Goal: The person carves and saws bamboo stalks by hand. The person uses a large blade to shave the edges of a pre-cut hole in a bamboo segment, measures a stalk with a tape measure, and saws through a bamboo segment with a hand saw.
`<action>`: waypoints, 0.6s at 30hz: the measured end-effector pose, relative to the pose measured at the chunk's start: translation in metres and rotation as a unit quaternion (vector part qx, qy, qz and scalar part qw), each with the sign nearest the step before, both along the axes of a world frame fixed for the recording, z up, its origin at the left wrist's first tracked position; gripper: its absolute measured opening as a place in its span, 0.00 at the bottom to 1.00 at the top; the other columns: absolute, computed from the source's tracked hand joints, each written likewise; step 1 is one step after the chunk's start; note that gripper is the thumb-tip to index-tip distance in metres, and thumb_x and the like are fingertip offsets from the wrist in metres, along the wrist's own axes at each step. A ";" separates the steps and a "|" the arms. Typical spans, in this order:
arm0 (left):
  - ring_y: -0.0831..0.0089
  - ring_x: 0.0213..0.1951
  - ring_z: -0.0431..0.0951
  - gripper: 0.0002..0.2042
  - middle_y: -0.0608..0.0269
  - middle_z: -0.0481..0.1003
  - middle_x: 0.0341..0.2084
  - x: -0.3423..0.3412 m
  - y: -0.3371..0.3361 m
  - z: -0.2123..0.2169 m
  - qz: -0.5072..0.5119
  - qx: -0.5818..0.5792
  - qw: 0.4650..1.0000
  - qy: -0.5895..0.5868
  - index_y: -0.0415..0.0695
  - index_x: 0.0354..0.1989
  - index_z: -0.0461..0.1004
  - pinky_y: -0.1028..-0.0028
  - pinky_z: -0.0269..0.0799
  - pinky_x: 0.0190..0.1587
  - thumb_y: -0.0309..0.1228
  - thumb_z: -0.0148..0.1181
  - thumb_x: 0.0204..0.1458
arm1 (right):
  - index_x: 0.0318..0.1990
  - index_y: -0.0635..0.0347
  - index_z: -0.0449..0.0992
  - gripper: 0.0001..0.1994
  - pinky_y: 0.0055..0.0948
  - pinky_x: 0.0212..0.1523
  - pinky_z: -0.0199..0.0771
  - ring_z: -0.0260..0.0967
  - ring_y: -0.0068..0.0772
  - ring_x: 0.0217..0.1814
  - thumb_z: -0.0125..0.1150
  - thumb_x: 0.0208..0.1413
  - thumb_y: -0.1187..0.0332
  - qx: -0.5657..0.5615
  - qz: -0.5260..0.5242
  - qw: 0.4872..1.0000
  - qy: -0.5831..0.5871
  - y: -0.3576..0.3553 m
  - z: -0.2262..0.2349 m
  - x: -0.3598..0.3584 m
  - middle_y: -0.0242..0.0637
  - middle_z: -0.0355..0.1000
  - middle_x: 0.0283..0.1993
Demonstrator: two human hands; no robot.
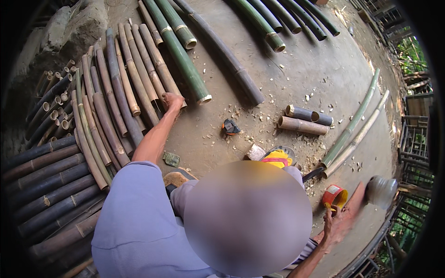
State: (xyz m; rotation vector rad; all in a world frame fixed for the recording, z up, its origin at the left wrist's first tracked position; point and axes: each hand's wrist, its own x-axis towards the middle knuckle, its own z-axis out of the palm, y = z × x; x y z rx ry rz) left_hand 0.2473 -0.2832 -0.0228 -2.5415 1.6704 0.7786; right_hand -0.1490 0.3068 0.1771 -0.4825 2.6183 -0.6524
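My left arm stretches forward to a row of cut bamboo poles. The left hand (172, 101) is closed at the near end of a brown bamboo pole (157, 60), its fingertips partly hidden. Low on the right, my right hand (331, 219) is closed at the yellow handle of a red mug (332, 192) with a yellow inside. The mug tilts with its mouth to the right. A dark blade (313, 174) shows near my right leg, its other end hidden. A black and orange tape measure (230, 127) lies on the ground ahead of me.
Stacked dark bamboo (51, 173) fills the left side. Green poles (185, 60) lie ahead. Two short bamboo pieces (303, 125) and two long strips (354, 125) lie to the right. A clear jar (382, 192) stands beyond the mug. Pale chips litter the ground. A blurred oval covers the lower middle.
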 end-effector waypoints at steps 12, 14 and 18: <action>0.34 0.52 0.60 0.46 0.40 0.52 0.49 -0.028 0.024 -0.003 -0.075 -0.068 0.992 -0.077 0.51 0.61 0.46 0.48 0.64 0.51 0.24 0.69 0.32 | 0.41 0.63 0.72 0.08 0.18 0.18 0.63 0.64 0.18 0.18 0.54 0.57 0.70 0.017 0.001 0.999 0.029 0.000 0.005 0.004 0.31 0.67 0.22; 0.42 0.51 0.64 0.48 0.38 0.53 0.52 -0.031 0.023 -0.005 0.005 -0.123 0.990 -0.072 0.46 0.61 0.46 0.51 0.63 0.51 0.21 0.68 0.27 | 0.41 0.63 0.71 0.08 0.18 0.18 0.63 0.64 0.18 0.18 0.54 0.57 0.70 0.033 0.009 0.999 0.039 0.000 0.006 0.004 0.31 0.67 0.23; 0.66 0.45 0.70 0.43 0.47 0.67 0.43 0.000 -0.001 0.008 0.158 -0.072 0.917 0.360 0.35 0.57 0.47 0.61 0.65 0.48 0.20 0.60 0.24 | 0.42 0.63 0.71 0.08 0.18 0.19 0.64 0.64 0.18 0.18 0.54 0.57 0.70 0.018 -0.017 0.999 0.023 0.013 -0.004 -0.002 0.32 0.67 0.23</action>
